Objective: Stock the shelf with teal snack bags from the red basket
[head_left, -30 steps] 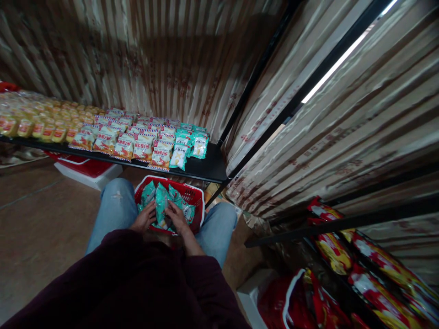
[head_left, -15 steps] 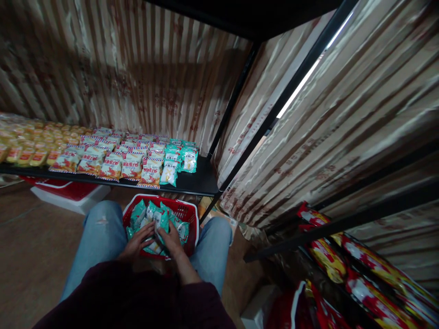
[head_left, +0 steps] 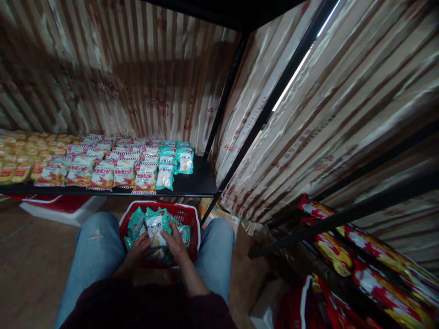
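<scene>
Between my two hands is a teal-and-white snack bag (head_left: 156, 228), its printed front turned up toward me. My left hand (head_left: 141, 246) grips its lower left side, and my right hand (head_left: 174, 238) pinches its right side. The bag is above a red plastic basket (head_left: 194, 228) standing between my knees. More teal bags (head_left: 136, 221) lie in the basket, partly covered by my hands and the held bag. On the black shelf (head_left: 192, 183) ahead, teal bags of the same kind (head_left: 166, 175) stand in short rows at the right end.
Left of the teal bags are rows of red-and-white snack bags (head_left: 103, 173) and yellow packs (head_left: 22, 171). A black shelf post (head_left: 226, 176) rises at the corner. Red-and-yellow packages (head_left: 331, 251) lie on a rack at right. Beneath the shelf sits a white box (head_left: 65, 212).
The held bag has turned from edge-on to face up, with both hands now on its sides. My view has shifted slightly, so the shelf appears lower and further left.
</scene>
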Demonstrator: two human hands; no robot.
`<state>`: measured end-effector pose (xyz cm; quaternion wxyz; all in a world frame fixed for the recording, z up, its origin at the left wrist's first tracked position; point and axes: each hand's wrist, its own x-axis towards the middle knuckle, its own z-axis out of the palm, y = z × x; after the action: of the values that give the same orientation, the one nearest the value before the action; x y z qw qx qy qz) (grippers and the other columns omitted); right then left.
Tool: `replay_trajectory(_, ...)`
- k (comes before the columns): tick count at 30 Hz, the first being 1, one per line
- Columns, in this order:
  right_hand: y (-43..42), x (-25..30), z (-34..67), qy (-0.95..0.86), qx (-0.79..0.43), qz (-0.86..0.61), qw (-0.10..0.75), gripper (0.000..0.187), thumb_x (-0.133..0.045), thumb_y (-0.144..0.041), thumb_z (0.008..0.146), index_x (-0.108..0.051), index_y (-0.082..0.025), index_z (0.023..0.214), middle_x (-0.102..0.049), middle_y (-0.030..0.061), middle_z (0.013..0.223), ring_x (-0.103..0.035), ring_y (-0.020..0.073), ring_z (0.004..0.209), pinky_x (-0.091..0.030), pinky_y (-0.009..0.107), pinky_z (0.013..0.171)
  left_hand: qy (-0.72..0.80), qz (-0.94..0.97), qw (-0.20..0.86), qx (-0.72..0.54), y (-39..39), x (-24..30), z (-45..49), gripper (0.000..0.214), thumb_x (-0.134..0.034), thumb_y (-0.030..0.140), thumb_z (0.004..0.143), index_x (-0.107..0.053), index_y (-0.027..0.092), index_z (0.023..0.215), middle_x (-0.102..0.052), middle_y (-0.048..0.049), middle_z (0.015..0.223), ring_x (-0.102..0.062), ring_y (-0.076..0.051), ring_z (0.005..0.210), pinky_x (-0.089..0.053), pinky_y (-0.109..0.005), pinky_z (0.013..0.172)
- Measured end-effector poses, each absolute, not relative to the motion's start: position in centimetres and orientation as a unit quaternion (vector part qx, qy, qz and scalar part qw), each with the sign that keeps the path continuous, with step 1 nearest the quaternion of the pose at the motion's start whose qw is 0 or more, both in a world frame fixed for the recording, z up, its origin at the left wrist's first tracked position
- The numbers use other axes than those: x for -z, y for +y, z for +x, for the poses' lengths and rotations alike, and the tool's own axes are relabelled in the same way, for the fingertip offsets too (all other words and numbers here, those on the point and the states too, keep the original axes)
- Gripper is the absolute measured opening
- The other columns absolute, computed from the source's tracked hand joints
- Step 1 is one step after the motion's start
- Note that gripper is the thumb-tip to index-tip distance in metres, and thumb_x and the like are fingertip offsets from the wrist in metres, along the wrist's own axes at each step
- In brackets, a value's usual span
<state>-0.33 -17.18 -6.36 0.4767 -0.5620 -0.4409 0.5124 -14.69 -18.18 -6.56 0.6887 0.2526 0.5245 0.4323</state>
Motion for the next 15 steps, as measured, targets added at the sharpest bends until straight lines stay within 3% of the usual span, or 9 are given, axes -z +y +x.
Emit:
replay_trajectory(7, -16.9, 6.4, -0.3, -0.461, -0.518, -0.528, 0.490, 0.033, -0.060, -0.044, 0.076, -0.063, -0.020, 0.098, -0.067, 0.0024, 0.093, -0.061, 0.0178, 0.087, -0.048, 0.029, 0.079, 0.531, 0.245, 0.679, -0.444, -17.8, 5.2, -14.3, 0.031, -0.063, 0.018, 0.075, -0.053, 0.017, 0.104, -0.065, -0.0103, 0.105, -0.067, -0.021, 0.087, -0.055, -0.031, 0.071)
replay_trajectory(11, -16.6, 6.4, -0.1, -0.444, -0.496, -0.549, 0.506, 0.037, -0.061, -0.043, 0.076, -0.063, -0.021, 0.105, -0.067, 0.0039, 0.099, -0.061, 0.0196, 0.094, -0.048, 0.032, 0.084, 0.564, 0.257, 0.650, -0.440, -17.5, 3.8, -13.6, 0.031, -0.060, 0.021, 0.078, -0.052, 0.017, 0.107, -0.064, -0.0113, 0.107, -0.066, -0.020, 0.085, -0.054, -0.028, 0.062)
replay_trajectory(15, -16.5, 6.1, 0.4, -0.407, -0.510, -0.537, 0.534, 0.045, -0.065, -0.039, 0.073, -0.060, -0.022, 0.114, -0.065, 0.0048, 0.112, -0.059, 0.0208, 0.107, -0.047, 0.033, 0.091, 0.584, 0.303, 0.620, -0.428, -17.0, 2.4, -12.9, 0.027, -0.058, 0.027, 0.079, -0.053, 0.017, 0.104, -0.067, -0.0089, 0.099, -0.067, -0.018, 0.080, -0.054, -0.029, 0.065)
